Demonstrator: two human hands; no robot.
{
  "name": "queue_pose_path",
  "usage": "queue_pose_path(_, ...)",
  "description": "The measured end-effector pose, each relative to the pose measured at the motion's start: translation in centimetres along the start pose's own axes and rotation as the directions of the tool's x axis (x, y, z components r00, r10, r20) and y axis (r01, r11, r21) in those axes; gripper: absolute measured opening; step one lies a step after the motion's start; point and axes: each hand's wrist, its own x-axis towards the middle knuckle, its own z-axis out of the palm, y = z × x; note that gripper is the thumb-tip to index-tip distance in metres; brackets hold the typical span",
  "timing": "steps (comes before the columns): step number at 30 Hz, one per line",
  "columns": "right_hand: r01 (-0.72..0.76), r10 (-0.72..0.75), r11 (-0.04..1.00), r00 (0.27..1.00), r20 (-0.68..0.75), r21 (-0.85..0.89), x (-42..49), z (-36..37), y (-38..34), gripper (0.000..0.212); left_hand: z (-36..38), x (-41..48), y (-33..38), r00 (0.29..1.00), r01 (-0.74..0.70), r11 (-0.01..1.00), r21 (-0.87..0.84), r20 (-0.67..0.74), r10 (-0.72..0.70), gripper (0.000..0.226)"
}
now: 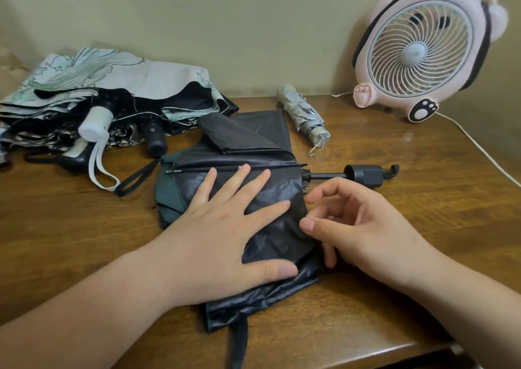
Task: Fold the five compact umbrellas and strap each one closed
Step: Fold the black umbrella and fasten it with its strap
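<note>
- at the far left a heap of loose umbrellas (112, 98) lay on the wooden table (394, 148), flowered cloth on top and a white handle (94, 124) poking forward; none looked strapped.
- the left hand (225, 227) lay flat on the black umbrella (253, 148) in the middle of the table, fingers straight and spread, pressing the cloth down and gripping nothing.
- the cloth looked thin, glossy and slippery, and would likely spring loose once the palm lifted. a thin stiff rib (234, 168) showed along its far side.
- its strap (239, 337) trailed toward the near table edge, the part to catch after rolling.
- a silver umbrella (304, 112) lay behind, rolled tight, apparently done.
- the right hand (361, 227) hovered at the cloth's right edge, fingers loosely curled, thumb and forefinger apart, holding nothing visible.
- the dark handle (366, 174) stuck out to the right, light and rigid, probably the firmest hold while rolling.
- a pink fan (423, 50) stood at the back right.
</note>
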Motion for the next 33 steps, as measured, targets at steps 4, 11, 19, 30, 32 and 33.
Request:
queue_pose_path(4,-0.044,0.05,0.998,0.988,0.143,-0.046,-0.8,-0.3,-0.5,0.053,0.1,0.2,-0.2,1.0,-0.019,0.999,-0.049,-0.023,0.018,0.064)
queue_pose_path(11,-0.006,0.013,0.997,0.995,0.096,-0.072,-1.3,-0.8,0.4,0.038,0.0,0.1,-0.1,0.998,-0.057,0.998,0.003,0.035,0.057,0.072)
queue_pose_path(19,0.178,-0.188,0.917,0.982,0.007,-0.356,-0.8,-1.8,0.3,0.015,-0.9,-0.1,0.6,0.991,-0.086,0.996,-0.001,0.107,0.086,0.068)
queue_pose_path(30,0.28,-0.202,0.747,0.96,0.196,-0.603,2.9,-2.4,1.7,0.028,-1.2,-0.2,1.0,0.95,-0.247,0.953,-0.177,0.151,0.274,0.049)
queue_pose_path(32,0.312,-0.201,0.677,0.95,0.241,-0.667,3.5,-2.6,1.4,0.027,-1.5,-0.3,1.3,0.946,-0.231,0.955,-0.188,0.188,0.266,0.053)
queue_pose_path(33,0.306,-0.189,0.665,0.952,0.242,-0.681,3.9,-2.7,1.4,0.026,-1.5,-0.4,1.3,0.942,-0.237,0.954,-0.186,0.197,0.272,0.056)
